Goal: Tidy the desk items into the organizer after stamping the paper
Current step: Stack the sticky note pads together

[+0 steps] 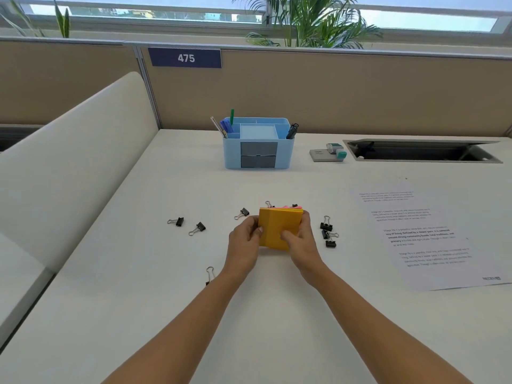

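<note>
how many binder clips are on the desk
9 binder clips: two at left, one by the left hand, two partly hidden behind the sticky note pad, three clustered at right, one beside the left forearm. More may hide under the pad.

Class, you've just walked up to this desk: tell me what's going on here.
A person's left hand and right hand grip an orange-topped sticky note pad at the middle of the desk. Black binder clips lie scattered around it. The blue organizer stands behind, with pens in it. The printed paper lies to the right.
</note>
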Motion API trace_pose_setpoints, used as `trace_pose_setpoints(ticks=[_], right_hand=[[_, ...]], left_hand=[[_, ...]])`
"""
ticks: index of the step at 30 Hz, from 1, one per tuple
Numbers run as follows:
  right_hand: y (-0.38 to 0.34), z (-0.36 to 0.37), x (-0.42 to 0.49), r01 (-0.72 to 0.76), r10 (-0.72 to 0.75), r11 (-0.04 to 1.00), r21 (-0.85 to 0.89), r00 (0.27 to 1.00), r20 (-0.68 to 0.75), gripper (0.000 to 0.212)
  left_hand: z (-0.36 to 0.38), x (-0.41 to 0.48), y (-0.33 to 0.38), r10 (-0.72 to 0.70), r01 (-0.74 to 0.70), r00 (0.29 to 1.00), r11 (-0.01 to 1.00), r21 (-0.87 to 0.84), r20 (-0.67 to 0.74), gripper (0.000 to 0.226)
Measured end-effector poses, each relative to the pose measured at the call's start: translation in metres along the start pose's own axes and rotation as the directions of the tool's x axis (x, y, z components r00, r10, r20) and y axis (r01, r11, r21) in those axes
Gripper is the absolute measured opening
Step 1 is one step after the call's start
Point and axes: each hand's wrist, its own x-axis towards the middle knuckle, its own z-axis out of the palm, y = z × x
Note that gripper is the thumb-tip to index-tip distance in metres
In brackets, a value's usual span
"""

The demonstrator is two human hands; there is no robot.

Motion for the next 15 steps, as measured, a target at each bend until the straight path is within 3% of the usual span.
trace_pose_setpoints(ticks=[12, 15], right_hand=[[0.0079, -0.0004, 0.0030, -0.040, 0.040, 0.999, -0.006, 0.999, 0.034, 0.041], [0.0039, -0.0036, 0.0090, -0.060, 0.058, 0.996, 0.060, 0.997, 0.045, 0.040]], left_hand=[[0.0004, 0.0004, -0.0059, -0.011, 0.012, 0.999, 1.000, 0.018, -0.033, 0.021], [-0.0026, 0.0030, -0.0052, -0.027, 0.027, 0.999, 0.999, 0.025, -0.030, 0.020]])
